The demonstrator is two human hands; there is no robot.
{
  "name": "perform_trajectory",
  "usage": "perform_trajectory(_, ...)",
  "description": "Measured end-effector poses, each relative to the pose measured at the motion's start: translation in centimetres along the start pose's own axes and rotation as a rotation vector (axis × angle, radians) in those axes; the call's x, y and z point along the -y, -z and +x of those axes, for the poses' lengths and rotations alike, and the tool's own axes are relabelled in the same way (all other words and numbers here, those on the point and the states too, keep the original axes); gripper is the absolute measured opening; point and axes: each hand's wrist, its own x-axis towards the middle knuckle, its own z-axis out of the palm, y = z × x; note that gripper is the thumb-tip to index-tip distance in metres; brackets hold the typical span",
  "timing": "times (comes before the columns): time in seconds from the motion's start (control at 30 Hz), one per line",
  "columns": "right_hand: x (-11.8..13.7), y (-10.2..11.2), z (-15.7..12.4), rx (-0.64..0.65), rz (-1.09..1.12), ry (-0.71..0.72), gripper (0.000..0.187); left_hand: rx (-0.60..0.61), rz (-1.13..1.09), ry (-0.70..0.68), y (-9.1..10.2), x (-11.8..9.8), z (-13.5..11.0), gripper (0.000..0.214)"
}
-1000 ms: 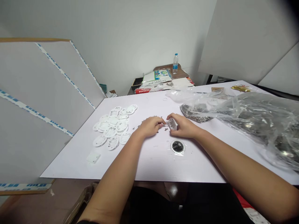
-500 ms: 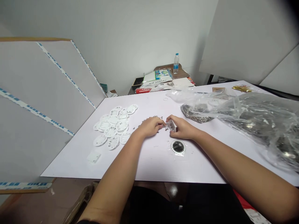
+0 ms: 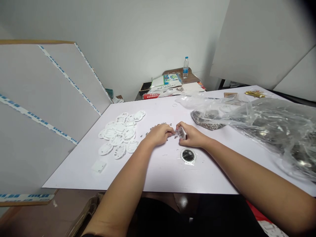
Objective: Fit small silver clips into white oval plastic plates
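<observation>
My right hand (image 3: 190,135) grips a small white plastic piece (image 3: 182,133) with slots, tilted so its slotted face is turned left. The fingers of my left hand (image 3: 161,134) are pinched together at the near left side of that piece; a thin shiny bit shows at their tips, too small to name. Small metal parts (image 3: 165,124) lie scattered on the table around and behind my left hand. Left of my hands is a heap of round white slotted plastic pieces (image 3: 118,133). In front of my right hand lies a round black disc with a white rim (image 3: 188,155).
A flat white rectangular piece (image 3: 99,166) lies near the left front of the white table (image 3: 163,177). Clear plastic bags (image 3: 266,121) of metal parts cover the right side. A grey panel (image 3: 44,98) stands left; a water bottle (image 3: 185,68) stands behind.
Both hands stay nearly in place. My left fingertips have shifted slightly right, and less of the shiny bit shows between them and the white piece.
</observation>
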Motion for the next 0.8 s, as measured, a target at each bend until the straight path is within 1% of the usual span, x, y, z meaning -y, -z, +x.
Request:
perform_trajectory(0.17, -0.1, -0.1, 0.0, 0.003, 0.011, -0.003, 0.040, 0.016, -0.042, 0.108, -0.4, -0.2, 0.1, 0.025)
perform_trajectory(0.43, 0.0, 0.0, 0.1, 0.007, 0.019, 0.017, 0.039, 0.019, -0.009, 0.167, -1.0, -0.2, 0.5, 0.023)
perform_trajectory(0.5, 0.0, 0.1, 0.1, 0.003, 0.017, 0.024, 0.039, 0.009, 0.000, 0.166, -1.1, -0.2, 0.5, 0.023)
perform_trajectory(0.6, 0.1, 0.1, 0.1, 0.005, 0.030, -0.004, 0.040, 0.003, -0.015, 0.148, -1.2, -0.2, 0.5, 0.023)
perform_trajectory(0.7, 0.1, 0.2, 0.0, 0.003, 0.049, -0.037, 0.039, 0.010, -0.053, 0.101, -0.9, -0.1, 0.4, 0.024)
perform_trajectory(0.8, 0.0, 0.2, -0.1, -0.007, 0.042, -0.039, 0.038, 0.015, -0.050, 0.026, -0.5, 0.1, 0.2, 0.025)
